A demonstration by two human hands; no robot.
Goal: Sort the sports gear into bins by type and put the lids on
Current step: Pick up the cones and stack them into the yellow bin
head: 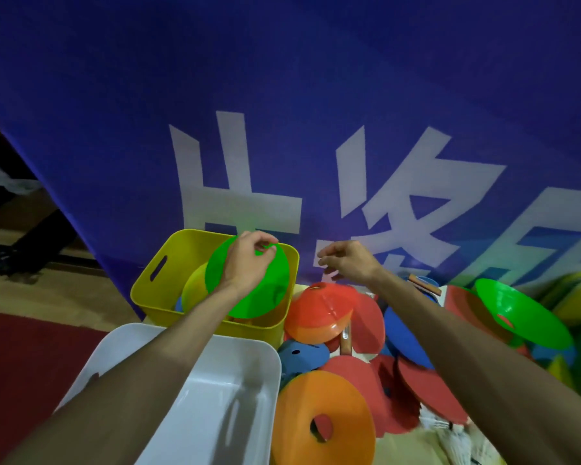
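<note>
So, left hand (245, 260) pinches glossy green disc (262, 297) over yellow bin (158, 297).

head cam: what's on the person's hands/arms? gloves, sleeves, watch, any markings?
Nothing worn that shows. Left hand and right hand are bare: no gloves, no watch, no wristband. Left forearm and right forearm are bare down to the frame's lower edge, with no sleeves in view. No markings or cables visible.
</note>
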